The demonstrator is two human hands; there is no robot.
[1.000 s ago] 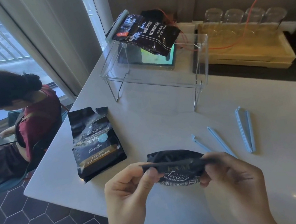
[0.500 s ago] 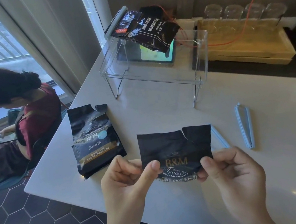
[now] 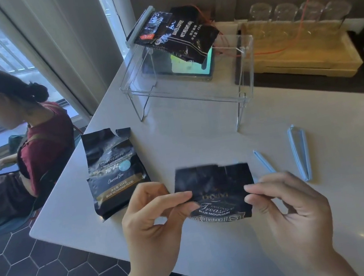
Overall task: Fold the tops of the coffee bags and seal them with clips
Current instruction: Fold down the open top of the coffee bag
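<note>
A black coffee bag [image 3: 218, 191] with gold lettering stands upright near the table's front edge. My left hand [image 3: 151, 216] pinches its left edge and my right hand [image 3: 289, 204] pinches its right edge, just below the flat, unfolded top. A second black coffee bag [image 3: 113, 172] lies flat to the left with its torn top open. Two light blue clips lie to the right: an open clip [image 3: 264, 161] partly behind the held bag and a closed clip [image 3: 299, 153] farther right. Two more dark coffee bags [image 3: 180, 34] rest on a clear stand, one with a grey clip [image 3: 140, 26] on its top.
The clear acrylic stand [image 3: 193, 93] takes up the table's middle back, with a lit tablet [image 3: 191, 66] under it. A wooden tray [image 3: 304, 58] with upturned glasses stands at the back right. A person sits on the floor to the left, beyond the table's edge [image 3: 67, 170].
One second ago the held bag's top was folded down flat between my fingers. It now stands straightened upright, and my hands have shifted to its side edges.
</note>
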